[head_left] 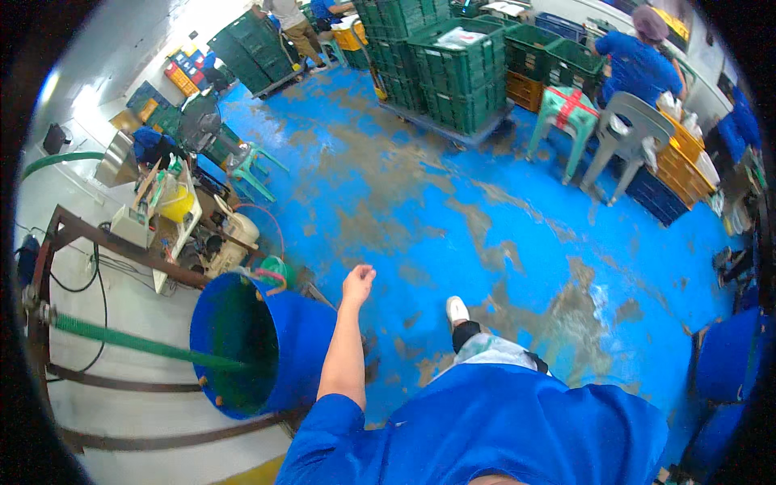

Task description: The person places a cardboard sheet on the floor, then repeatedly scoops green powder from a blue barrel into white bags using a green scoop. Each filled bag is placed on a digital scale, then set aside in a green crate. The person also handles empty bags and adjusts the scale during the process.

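Blue plastic drum [309, 347] is sitting at left, green hose [137, 340] running inside; likely stiff, heavy if filled, best gripped by the rim [277, 343]. Left hand [358, 284] is hanging empty nearby, loosely curled; right hand isn't showing, can't tell its state

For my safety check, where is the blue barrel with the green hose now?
In the head view, the blue barrel is at lower left, left of the person's left hand, with the green hose entering its mouth.
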Demonstrator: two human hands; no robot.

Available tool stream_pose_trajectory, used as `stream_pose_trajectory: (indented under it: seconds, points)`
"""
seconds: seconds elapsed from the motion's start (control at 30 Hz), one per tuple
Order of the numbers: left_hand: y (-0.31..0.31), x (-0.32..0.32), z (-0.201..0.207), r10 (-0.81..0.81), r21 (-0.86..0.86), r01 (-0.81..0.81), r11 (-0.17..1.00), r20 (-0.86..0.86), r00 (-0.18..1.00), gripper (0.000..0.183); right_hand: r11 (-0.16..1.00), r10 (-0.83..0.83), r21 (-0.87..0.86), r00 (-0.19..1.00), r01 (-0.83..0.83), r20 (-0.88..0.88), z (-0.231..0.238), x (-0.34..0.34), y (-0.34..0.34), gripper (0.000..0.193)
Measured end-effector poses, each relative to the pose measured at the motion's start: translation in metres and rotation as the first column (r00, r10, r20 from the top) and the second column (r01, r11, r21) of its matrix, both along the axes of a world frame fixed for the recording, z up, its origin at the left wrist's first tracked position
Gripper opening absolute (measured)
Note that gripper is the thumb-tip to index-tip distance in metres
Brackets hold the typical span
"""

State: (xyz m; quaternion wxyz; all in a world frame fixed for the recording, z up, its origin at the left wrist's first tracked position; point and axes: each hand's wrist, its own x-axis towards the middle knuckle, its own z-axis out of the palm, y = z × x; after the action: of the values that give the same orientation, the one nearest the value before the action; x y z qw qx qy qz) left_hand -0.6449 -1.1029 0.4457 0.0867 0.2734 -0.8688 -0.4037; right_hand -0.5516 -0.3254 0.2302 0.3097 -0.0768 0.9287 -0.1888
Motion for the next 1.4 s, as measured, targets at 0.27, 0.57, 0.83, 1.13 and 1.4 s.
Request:
stream_pose_trajectory:
  seconds: [0.27, 0.57, 0.83, 1.13, 1.4]
  points:
    - [-0.071, 0.055, -0.05, 0.017, -0.15, 0.034, 0.988, 0.329, 0.944, 0.036, 0.973, 0.048, 0.232, 0.96, 0.018, -0.276, 0.028, -0.332, -0.272, 0.03]
    - [-0.059, 0.194, -0.144, 0.069, 0.049, -0.257, 0.965, 0.9, 0.431, 0.04, 0.684, 0.305, -0.555, 0.877, -0.473, -0.372, 0.219, -0.585, -0.727, 0.05]
    - [-0.337, -0.084, -0.06, 0.293, -0.201, -0.22, 0.954, 0.486, 0.824, 0.04, 0.878, 0.478, -0.051, 0.876, -0.475, 0.062, 0.174, -0.579, -0.672, 0.05]
    - [-0.539, -0.36, 0.1, 0.399, 0.185, -0.369, 0.911, -0.17, 0.901, 0.024, 0.944, 0.309, 0.022, 0.906, -0.329, 0.288, 0.174, -0.737, -0.686, 0.061]
    - [-0.526, -0.327, -0.019, 0.161, -0.174, -0.048, 0.984, 0.725, 0.669, 0.024, 0.021, 0.85, -0.484, 0.271, -0.875, -0.452, 0.418, -0.883, -1.125, 0.079]
